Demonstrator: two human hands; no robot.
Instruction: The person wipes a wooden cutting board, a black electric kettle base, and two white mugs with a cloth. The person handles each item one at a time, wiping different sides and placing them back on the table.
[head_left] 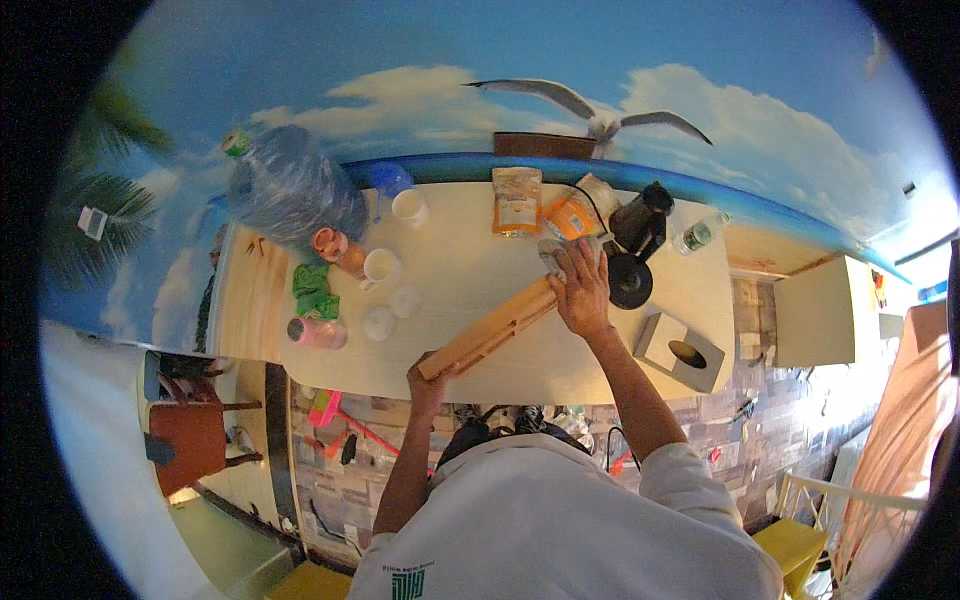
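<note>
The white shirt [570, 520] bears a green emblem [408, 585] and small lettering [412, 568]; pouch labels [517, 213] are illegible.

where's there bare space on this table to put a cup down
The widest bare patch of tabletop lies between the white mugs and the standing pouch, beyond the wooden piece. Another sits between tissue box and clear bottle. Crowded: around the big water jug and the black kettle.

A big clear plastic jug [300, 185] is at the far left of the pale rounded table [455, 262], a black cylindrical vessel [635, 220] far right, a boxy white tissue holder [655, 338] near right; over the middle slants a long tan wooden bar [490, 328].
</note>
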